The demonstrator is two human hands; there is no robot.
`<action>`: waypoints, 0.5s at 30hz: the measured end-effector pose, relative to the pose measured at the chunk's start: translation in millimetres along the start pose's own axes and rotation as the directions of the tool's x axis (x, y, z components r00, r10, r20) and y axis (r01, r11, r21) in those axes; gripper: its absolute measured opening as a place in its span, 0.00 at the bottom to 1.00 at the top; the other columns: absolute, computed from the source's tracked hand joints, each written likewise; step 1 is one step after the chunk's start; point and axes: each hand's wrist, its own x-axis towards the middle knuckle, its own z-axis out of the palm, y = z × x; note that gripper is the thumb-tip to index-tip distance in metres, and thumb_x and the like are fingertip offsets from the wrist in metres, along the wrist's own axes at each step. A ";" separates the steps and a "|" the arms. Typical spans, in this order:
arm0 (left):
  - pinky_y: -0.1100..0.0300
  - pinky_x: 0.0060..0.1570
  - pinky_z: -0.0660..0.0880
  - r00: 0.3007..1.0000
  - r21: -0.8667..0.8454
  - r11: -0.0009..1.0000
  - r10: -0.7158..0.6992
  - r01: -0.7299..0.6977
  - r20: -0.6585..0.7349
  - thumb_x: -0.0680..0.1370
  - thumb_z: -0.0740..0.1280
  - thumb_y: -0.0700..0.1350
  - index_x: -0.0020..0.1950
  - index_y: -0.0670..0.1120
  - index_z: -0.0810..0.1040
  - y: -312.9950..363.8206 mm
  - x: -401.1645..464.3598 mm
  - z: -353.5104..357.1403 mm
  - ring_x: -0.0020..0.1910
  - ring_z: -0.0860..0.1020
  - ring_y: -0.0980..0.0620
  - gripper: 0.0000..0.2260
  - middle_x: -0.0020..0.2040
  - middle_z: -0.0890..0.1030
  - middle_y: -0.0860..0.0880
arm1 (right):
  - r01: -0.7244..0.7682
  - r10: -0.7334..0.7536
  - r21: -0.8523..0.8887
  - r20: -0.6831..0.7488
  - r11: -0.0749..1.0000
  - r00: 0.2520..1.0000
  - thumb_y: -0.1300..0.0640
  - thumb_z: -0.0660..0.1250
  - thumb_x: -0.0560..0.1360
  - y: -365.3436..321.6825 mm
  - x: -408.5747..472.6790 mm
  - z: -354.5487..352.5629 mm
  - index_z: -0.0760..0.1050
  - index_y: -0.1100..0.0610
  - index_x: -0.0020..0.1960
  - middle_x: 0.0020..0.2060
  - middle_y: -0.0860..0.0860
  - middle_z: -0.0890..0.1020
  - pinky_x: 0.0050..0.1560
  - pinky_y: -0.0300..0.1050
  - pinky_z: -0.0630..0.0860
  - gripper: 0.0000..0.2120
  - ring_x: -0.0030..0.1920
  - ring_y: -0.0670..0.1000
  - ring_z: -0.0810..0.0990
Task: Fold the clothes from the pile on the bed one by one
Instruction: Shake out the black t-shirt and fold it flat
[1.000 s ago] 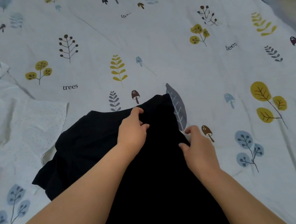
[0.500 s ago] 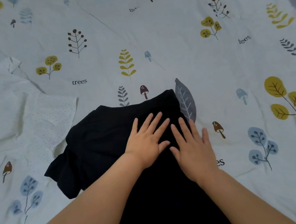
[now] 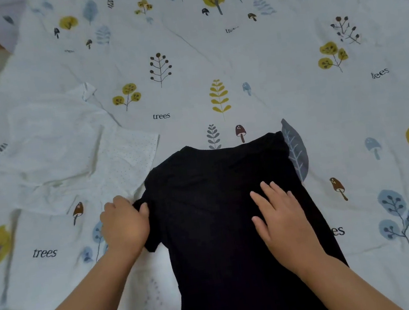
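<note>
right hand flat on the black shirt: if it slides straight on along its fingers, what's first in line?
More of the black T-shirt, up to its collar edge; past that, likely only the printed bedsheet. The right hand looks unobstructed.

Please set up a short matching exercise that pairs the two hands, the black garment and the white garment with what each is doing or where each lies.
1. left hand
2. right hand
3. black garment
4. white garment

A. spread on the bed, in front of the person
B. grips the black sleeve
C. lies crumpled, to the left
D. rests flat, fingers straight

Pairs: 1-B, 2-D, 3-A, 4-C
</note>
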 end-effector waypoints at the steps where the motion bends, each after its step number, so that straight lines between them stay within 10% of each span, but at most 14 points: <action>1: 0.47 0.52 0.69 0.998 -0.074 0.997 -0.024 0.028 0.060 0.76 0.67 0.46 0.58 0.35 0.71 -5.6 1.3 1.0 0.55 0.73 0.36 0.18 0.56 0.74 0.35 | 0.007 -0.007 -0.007 0.017 1.000 1.000 0.52 0.58 0.80 -2.7 -0.2 0.0 0.63 0.55 0.73 0.74 0.55 0.62 0.72 0.49 0.45 0.22 0.75 0.53 0.54; 5: 0.53 0.45 0.72 0.981 -0.247 0.968 0.005 0.044 0.194 0.75 0.68 0.44 0.52 0.38 0.76 -16.7 3.1 2.1 0.49 0.78 0.40 0.10 0.46 0.80 0.42 | -0.003 0.004 -0.019 0.070 1.000 0.998 0.50 0.54 0.81 -3.4 0.1 0.5 0.59 0.51 0.74 0.75 0.50 0.58 0.74 0.45 0.43 0.22 0.76 0.49 0.50; 9: 0.61 0.28 0.61 0.998 -0.168 0.984 0.055 -0.051 0.020 0.75 0.67 0.46 0.40 0.42 0.74 -10.8 -3.9 -12.0 0.32 0.72 0.52 0.09 0.33 0.75 0.48 | -0.045 0.045 -0.005 0.070 0.999 0.997 0.52 0.56 0.80 -0.7 -1.4 -1.4 0.63 0.52 0.73 0.74 0.50 0.61 0.74 0.45 0.46 0.21 0.75 0.49 0.52; 13: 0.65 0.29 0.62 0.957 -0.347 0.892 0.263 -0.290 -0.124 0.75 0.67 0.46 0.34 0.52 0.66 24.8 -38.0 -28.0 0.30 0.71 0.59 0.13 0.31 0.72 0.54 | -0.094 0.091 0.033 0.069 0.995 0.993 0.53 0.58 0.80 2.4 -3.5 -5.3 0.67 0.52 0.70 0.72 0.50 0.64 0.74 0.46 0.52 0.19 0.74 0.49 0.56; 15: 0.70 0.29 0.69 0.910 -0.518 0.785 0.414 -0.338 0.034 0.76 0.66 0.47 0.37 0.58 0.68 45.4 -56.1 -31.8 0.32 0.75 0.60 0.11 0.35 0.74 0.56 | -0.121 0.117 0.064 0.066 0.991 0.991 0.54 0.59 0.79 2.4 -3.1 -7.0 0.67 0.53 0.70 0.72 0.50 0.65 0.73 0.45 0.54 0.19 0.74 0.49 0.58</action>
